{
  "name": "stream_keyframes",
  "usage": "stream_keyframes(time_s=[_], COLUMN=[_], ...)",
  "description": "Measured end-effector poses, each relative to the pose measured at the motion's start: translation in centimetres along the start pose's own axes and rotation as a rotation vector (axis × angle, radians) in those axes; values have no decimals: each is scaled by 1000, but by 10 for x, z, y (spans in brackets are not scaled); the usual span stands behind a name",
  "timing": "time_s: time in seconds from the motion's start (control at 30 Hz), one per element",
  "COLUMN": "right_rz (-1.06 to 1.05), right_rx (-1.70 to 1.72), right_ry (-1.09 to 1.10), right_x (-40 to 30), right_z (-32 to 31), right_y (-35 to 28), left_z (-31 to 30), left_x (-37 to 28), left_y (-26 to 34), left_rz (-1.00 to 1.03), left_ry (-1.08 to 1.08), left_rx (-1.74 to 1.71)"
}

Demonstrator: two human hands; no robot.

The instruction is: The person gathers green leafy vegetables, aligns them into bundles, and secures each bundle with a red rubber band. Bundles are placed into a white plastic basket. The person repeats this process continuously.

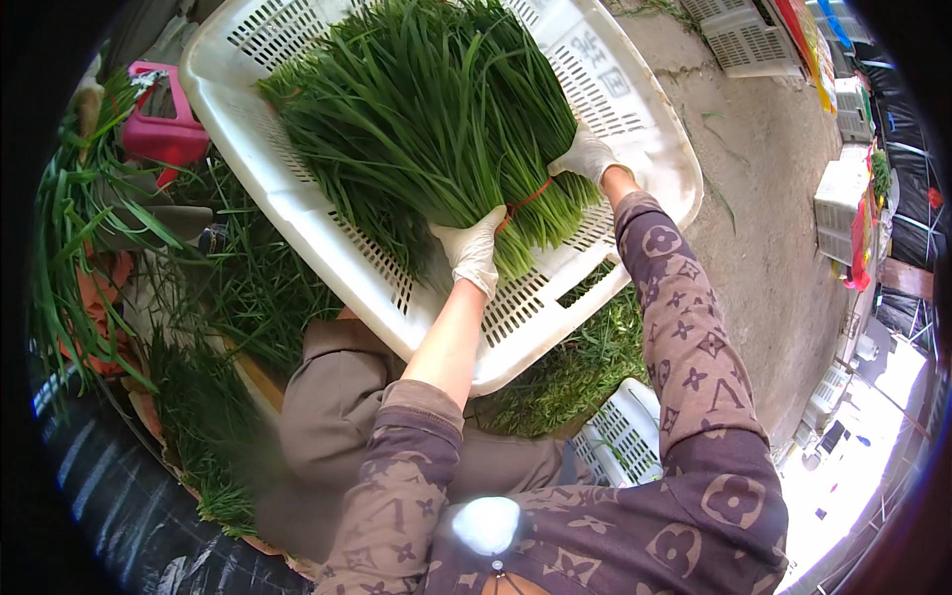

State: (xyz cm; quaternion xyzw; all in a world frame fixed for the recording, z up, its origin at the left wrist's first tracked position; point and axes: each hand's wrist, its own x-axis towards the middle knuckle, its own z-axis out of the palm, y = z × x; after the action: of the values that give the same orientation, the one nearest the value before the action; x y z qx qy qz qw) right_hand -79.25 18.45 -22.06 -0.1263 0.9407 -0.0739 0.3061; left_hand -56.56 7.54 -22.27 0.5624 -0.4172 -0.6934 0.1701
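Note:
A large bunch of long green garlic chives point(416, 111) lies in a white slatted plastic crate point(312, 253) in front of me. Around the pale stalks near the cut ends runs a red band point(529, 197). My left hand point(470, 249), in a white glove, grips the near left side of the bunch right beside the band. On the other side, my gloved right hand point(587, 158) holds the stalks near the band's far end. Leaves hide part of the fingers of both hands. The crate sits tilted over my legs.
A pink plastic stool point(165, 137) stands to the left, near loose chives point(260, 290). Trimmings point(558, 394) cover the ground under the crate. A smaller white crate point(623, 435) is by my leg. More crates point(837, 208) line the concrete floor point(766, 178) at right.

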Motion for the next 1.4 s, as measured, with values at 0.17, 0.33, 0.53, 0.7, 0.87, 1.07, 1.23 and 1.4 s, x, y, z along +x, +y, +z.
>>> stream_keyframes(time_s=[0.17,0.33,0.53,0.7,0.87,1.07,1.23,1.4], right_rz=[-14,52,8,-51,-596,-547,-508,-418], right_rx=[-167,-233,-285,-495,38,-393,-457,-508], right_ry=[15,52,1,-8,346,217,258,119], right_x=[-30,-48,-23,-34,-59,-40,-33,-49], right_z=[-30,-44,-21,-41,-10,86,97,71], right_y=[-28,-36,-26,-32,-114,-201,-205,-222], left_z=[12,35,21,21,23,23,7,-29], left_x=[9,26,14,6,14,65,100,37], left_y=[-9,-17,-32,-36,-47,-141,-176,-37], left_rz=[-86,-145,-170,-155,-181,-470,-524,-4], left_ry=[-82,-283,-126,-66,-97,-149,-200,3], left_rx=[67,35,-29,-44,-55,-275,-232,237])
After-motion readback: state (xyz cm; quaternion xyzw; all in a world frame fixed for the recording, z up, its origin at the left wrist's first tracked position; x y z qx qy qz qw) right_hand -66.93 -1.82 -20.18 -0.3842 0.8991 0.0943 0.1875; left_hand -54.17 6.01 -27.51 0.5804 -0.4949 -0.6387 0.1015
